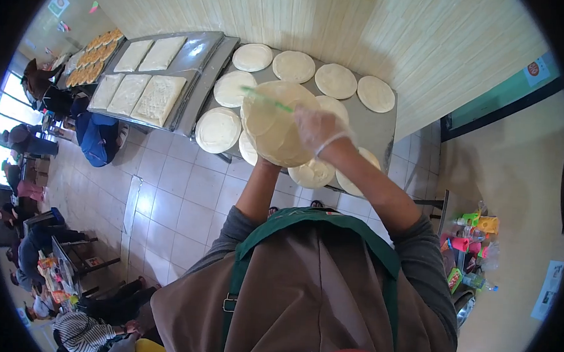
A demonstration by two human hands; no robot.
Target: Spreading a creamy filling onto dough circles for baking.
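Note:
My right hand (321,126), in a thin clear glove, grips a green-handled tool (269,99). Motion blurs the tool, so its exact kind cannot be told. It passes over a large flat round (279,133), coated with a pale, cream-like spread that shows streaks. My left hand (268,162) supports this round from below, and its fingers are mostly hidden beneath it. Under and around the held round, a grey metal-topped table (378,126) bears several similar pale rounds, among them a spread-coated one (312,173) near its front edge.
To the left, trays (198,49) carry rectangular pale slabs (159,100). Golden-brown pieces (96,52) lie farther off. A panelled wall (289,16) backs the table. Several people stand or sit at left, one in blue (97,137). Bottles and packages (472,241) crowd a surface at right.

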